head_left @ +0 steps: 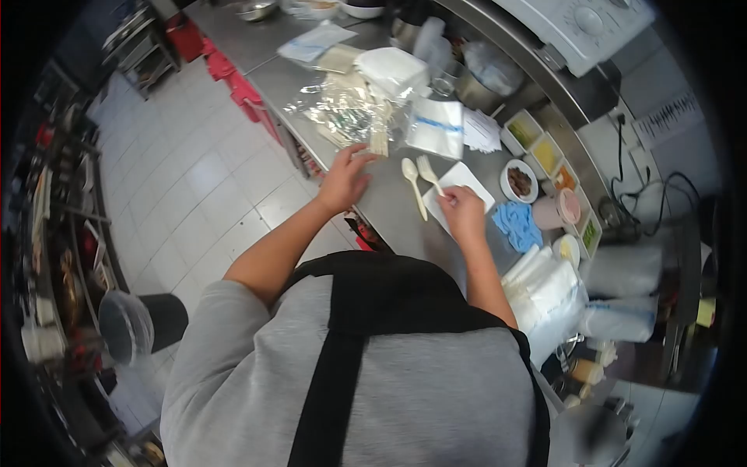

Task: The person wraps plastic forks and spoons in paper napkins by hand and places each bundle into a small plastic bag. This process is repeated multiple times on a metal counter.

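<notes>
My right hand (464, 211) pinches the handle of a pale plastic fork (429, 173) over a white napkin (469, 185). A matching spoon (412, 183) lies on the steel counter (393, 210), left of the fork. My left hand (346, 180) is at the counter's near-left edge with its fingers apart, holding nothing. Just beyond its fingertips lies a pile of pale cutlery in clear wrappers (342, 109). A white packet with a blue stripe (437, 127) lies beyond the spoon.
A bowl of brown food (519, 181), a crumpled blue cloth or glove (517, 226) and a pink-topped tub (557, 208) stand right of my right hand. Food containers (547, 155) line the back. Clear plastic bags (545, 296) lie near my right forearm. A dark bin (156, 323) stands on the floor.
</notes>
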`<state>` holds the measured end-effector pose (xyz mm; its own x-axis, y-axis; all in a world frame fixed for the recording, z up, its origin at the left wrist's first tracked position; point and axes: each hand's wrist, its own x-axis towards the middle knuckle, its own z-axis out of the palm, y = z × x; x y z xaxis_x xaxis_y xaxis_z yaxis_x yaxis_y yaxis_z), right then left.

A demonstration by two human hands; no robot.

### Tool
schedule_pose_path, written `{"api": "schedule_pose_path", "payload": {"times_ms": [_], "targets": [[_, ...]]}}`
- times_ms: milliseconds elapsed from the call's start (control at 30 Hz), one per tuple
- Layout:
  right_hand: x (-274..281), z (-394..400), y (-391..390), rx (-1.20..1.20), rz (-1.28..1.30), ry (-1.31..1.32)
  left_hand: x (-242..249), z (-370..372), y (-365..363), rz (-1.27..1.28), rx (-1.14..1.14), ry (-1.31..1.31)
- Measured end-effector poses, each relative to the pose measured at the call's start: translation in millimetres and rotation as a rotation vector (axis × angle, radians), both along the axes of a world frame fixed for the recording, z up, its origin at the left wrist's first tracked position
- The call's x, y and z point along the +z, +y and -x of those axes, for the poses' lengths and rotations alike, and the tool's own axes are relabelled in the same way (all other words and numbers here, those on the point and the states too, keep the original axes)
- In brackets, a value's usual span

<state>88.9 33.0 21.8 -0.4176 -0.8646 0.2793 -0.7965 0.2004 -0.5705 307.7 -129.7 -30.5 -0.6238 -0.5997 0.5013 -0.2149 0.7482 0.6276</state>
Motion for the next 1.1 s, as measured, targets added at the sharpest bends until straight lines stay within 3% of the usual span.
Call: {"api": "schedule_pose_path", "payload": {"times_ms": [333,433,533,633,733,933,1100], "targets": [[-25,-34,-40,-0.118,-0.222,0.095,17,-6,0,-0.121,-0.105,0.042],[-24,-36,-41,-0.141,-0.241,0.04,21,13,-16,0.107,-0.175,-0.001],[-22,-26,-30,-0.232,-0.159,-0.018,12,55,-39,0.337,-0.449,-0.121],[-11,-15,-10,-0.284,-0.164,-0.049,5,82,-62,0.324,-0.7,-0.361],[-17,-17,-3,-0.296,-0.179,-0.022,13,84,-63,0.244,-0.702,-0.35],[-20,-23,-15,-0.327,-0.276,0.037,20,55,-61,0.436,-0.605,-0.32],[-21,-28,-27,-0.377,-0.315,0.071,-1,25,-45,0.291,-0.49,-0.141]]}}
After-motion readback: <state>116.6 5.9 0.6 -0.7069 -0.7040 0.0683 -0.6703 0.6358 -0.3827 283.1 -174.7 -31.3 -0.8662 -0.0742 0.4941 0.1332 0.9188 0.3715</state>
